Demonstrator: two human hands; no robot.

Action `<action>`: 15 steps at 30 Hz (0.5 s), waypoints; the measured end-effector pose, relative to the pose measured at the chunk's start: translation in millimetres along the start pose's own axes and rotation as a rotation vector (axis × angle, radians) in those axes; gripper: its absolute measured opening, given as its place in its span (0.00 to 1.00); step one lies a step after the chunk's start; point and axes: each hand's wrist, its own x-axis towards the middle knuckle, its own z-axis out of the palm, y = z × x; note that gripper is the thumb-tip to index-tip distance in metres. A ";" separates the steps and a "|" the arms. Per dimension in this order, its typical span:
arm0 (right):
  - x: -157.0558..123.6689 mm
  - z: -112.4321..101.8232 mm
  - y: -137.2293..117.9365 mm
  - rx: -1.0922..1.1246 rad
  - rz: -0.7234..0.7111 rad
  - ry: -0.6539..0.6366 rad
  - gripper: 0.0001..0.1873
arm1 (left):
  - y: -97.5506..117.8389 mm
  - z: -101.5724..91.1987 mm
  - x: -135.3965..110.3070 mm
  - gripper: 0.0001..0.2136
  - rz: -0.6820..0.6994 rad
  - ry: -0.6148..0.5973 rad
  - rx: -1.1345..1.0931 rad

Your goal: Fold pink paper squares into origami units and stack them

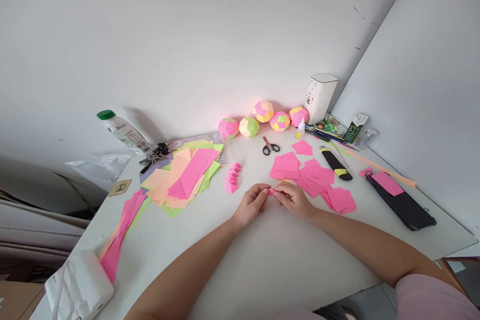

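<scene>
Between the fingertips of both hands is a small folded pink paper piece (271,192). My left hand (252,203) pinches its left end, and my right hand (294,200) pinches the other; the fingers hide much of its shape. Left of my left hand, several folded pink paper units (233,178) stand in a short row on the white table (240,265). Just beyond my right hand lie loose pink paper squares (314,178), spread in overlapping piles.
Paper balls (249,127) line the wall, with scissors (270,146) and a glue bottle (300,130) nearby. A box cutter (336,163) and black case (400,201) lie right. Coloured sheets (187,175), keys (155,155), a green-capped bottle (125,132) and a white device (79,285) are left.
</scene>
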 end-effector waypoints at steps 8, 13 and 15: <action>-1.8 1.1 1.8 0.117 0.149 0.010 0.12 | -4.3 -0.2 4.1 0.15 0.027 0.114 0.024; -0.9 1.1 0.1 0.173 0.222 0.036 0.11 | -3.1 -0.1 3.5 0.14 0.024 0.132 -0.006; -0.4 1.0 2.3 0.209 0.256 0.043 0.11 | -3.6 -0.4 2.7 0.13 0.028 0.134 -0.020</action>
